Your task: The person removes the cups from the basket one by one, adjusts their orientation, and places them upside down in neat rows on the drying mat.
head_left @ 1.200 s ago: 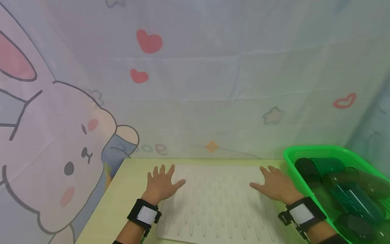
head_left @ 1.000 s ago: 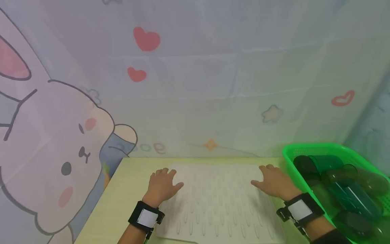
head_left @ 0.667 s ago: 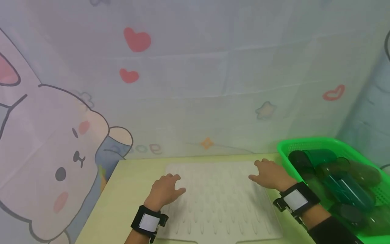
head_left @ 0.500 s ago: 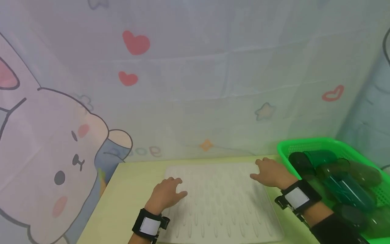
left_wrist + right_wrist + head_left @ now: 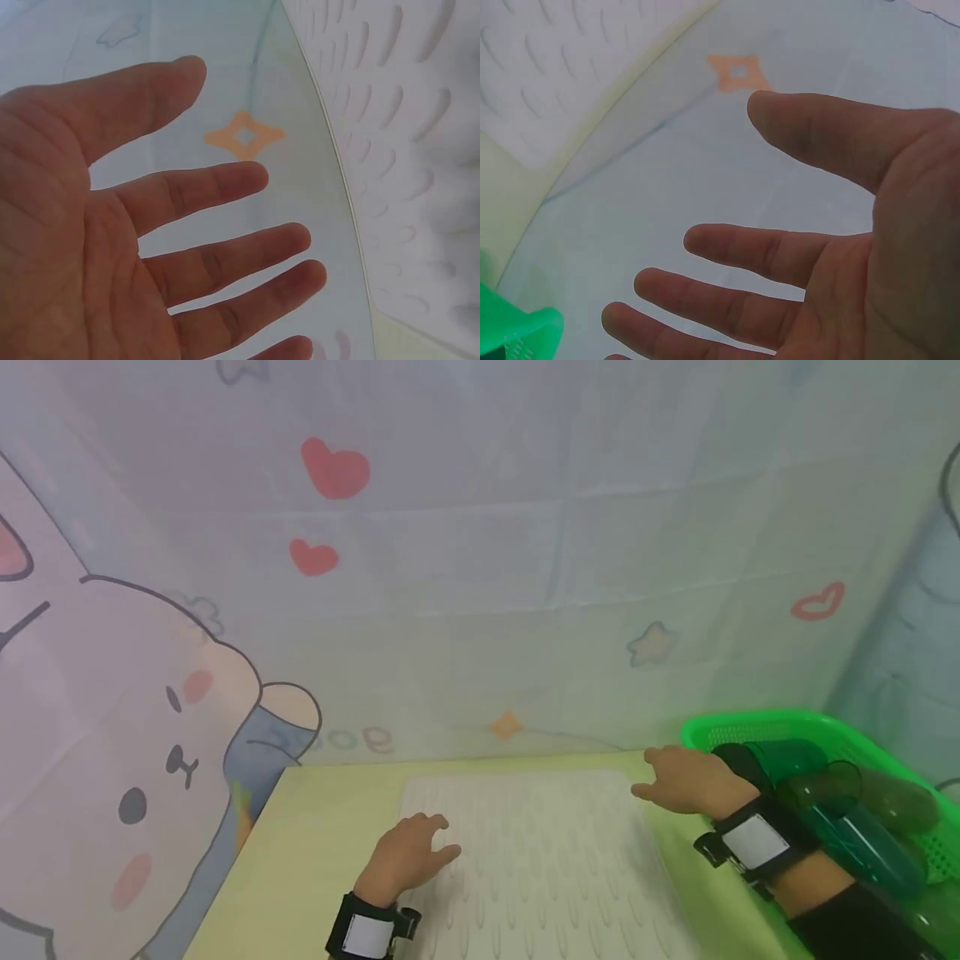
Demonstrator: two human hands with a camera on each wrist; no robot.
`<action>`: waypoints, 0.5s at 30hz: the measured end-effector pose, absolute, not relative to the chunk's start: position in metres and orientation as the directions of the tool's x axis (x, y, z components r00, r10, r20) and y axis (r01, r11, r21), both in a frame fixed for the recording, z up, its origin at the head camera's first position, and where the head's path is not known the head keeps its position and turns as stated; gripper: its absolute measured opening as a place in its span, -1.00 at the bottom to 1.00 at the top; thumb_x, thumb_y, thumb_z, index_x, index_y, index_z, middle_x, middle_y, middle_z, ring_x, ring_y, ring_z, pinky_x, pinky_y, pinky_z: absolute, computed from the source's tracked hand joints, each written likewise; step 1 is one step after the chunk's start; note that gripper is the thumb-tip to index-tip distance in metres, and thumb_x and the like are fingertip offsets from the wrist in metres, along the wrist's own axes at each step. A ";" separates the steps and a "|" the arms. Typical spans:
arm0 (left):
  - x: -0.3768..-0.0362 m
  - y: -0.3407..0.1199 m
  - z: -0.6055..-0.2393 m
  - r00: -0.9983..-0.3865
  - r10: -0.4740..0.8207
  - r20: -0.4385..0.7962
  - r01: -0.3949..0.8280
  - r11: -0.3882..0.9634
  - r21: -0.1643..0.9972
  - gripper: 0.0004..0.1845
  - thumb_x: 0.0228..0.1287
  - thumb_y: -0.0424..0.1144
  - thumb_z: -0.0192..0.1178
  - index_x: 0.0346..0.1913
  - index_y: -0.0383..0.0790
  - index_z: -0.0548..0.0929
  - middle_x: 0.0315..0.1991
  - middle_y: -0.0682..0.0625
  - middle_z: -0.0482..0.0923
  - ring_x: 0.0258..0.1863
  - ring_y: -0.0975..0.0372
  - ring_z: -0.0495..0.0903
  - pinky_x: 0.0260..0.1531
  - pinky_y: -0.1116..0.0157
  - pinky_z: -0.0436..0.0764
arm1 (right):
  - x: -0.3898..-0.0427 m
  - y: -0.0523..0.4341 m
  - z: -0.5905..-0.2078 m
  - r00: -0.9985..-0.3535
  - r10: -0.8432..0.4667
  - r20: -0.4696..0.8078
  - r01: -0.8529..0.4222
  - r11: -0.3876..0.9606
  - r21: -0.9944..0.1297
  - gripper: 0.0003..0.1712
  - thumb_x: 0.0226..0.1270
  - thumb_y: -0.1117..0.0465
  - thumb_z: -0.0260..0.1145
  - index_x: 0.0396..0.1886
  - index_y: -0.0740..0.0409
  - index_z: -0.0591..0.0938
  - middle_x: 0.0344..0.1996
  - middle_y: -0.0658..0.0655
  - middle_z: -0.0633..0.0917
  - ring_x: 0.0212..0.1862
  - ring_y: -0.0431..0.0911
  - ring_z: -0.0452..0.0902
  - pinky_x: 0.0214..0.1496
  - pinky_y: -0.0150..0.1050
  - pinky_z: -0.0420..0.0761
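Note:
My left hand (image 5: 405,858) hangs over the left side of a white ribbed plastic rack (image 5: 540,860), holding nothing. In the left wrist view its fingers (image 5: 225,262) are spread and nearly straight, thumb apart. My right hand (image 5: 693,781) is over the table between the rack's far right corner and a green plastic basket (image 5: 757,723). The right wrist view shows that palm bare, with relaxed fingers (image 5: 727,307). In the basket lie several see-through cups or bottles, among them a teal one (image 5: 870,847); the right forearm hides part of the basket.
The pale yellow table (image 5: 300,843) ends at a cloth backdrop (image 5: 480,568) printed with hearts, stars and a rabbit. On the right, the basket stands close to the cloth. Both wrists wear black straps with white patches, the left strap (image 5: 367,931) lying near the rack's edge.
Both hands have gone from spread to more relaxed fingers. My right hand has moved right, away from the rack and towards the basket; the left has dropped slightly nearer. The head view has shifted slightly.

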State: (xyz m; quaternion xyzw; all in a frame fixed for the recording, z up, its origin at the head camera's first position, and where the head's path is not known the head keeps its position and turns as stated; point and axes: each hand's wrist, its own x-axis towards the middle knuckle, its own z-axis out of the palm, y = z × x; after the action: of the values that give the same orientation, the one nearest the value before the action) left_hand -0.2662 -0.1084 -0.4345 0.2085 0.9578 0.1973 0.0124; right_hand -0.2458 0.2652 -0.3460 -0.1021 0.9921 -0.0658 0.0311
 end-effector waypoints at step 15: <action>-0.264 -0.111 -0.437 -0.933 0.358 0.027 0.343 0.865 0.367 -0.51 0.27 -0.01 0.18 0.14 -0.27 0.53 -0.02 -0.25 0.51 -0.03 -0.13 0.48 -0.10 -0.12 0.46 | -0.246 0.335 -0.330 -0.966 -0.253 -0.046 -0.249 0.965 -0.077 -0.52 0.24 -0.01 0.27 -0.28 0.42 0.53 -0.39 0.27 0.56 -0.36 0.12 0.50 -0.36 -0.06 0.47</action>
State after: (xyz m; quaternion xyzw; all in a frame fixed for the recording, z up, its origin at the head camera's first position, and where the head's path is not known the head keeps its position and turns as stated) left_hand -0.2643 -0.1107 -0.4374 0.1816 0.9653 0.1863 0.0209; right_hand -0.2460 0.3353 -0.3302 -0.1266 0.9910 -0.0352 0.0276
